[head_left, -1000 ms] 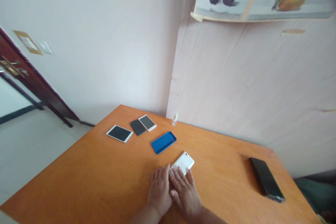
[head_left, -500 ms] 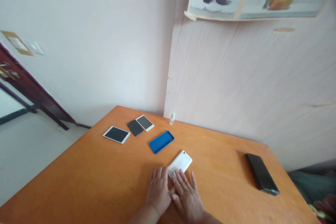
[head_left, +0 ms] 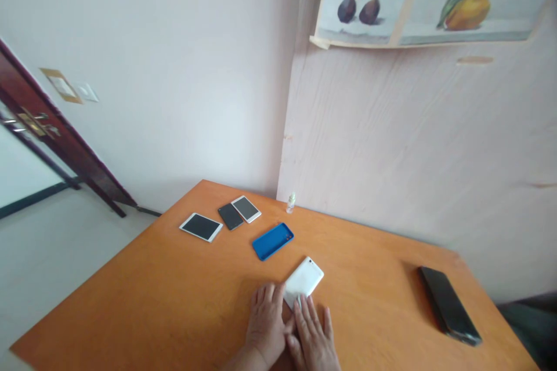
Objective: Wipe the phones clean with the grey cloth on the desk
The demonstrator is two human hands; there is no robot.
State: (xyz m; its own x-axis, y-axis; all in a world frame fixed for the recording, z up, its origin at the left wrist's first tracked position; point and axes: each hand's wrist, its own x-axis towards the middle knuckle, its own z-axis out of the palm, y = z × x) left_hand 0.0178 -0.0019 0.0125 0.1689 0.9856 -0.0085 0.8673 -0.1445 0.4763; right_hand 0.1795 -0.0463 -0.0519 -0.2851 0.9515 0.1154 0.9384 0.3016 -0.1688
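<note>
A white phone [head_left: 307, 277] lies back up on the table, its camera at the far end. My right hand [head_left: 314, 333] is open, its fingers stretched out and the fingertips resting on the phone's near end. My left hand [head_left: 266, 320] lies open on the wood beside the phone's near left edge, fingers bent slightly. Its index fingertip is at that edge; whether it presses on it I cannot tell. The two thumbs come close together below the phone. Just beyond lies a blue phone case [head_left: 272, 241], its inner side up.
Back left on the wooden table [head_left: 174, 295] are a white tablet [head_left: 201, 226], a dark phone [head_left: 230, 216] and a white-framed device [head_left: 246, 208]. A small clear bottle [head_left: 291, 203] stands near the wall. A thick black object [head_left: 449, 305] lies at the right.
The whole view has shifted, so everything appears lower and a little to the right. Both hands stay at the phone's near end; the right fingertips sit slightly nearer its end.
</note>
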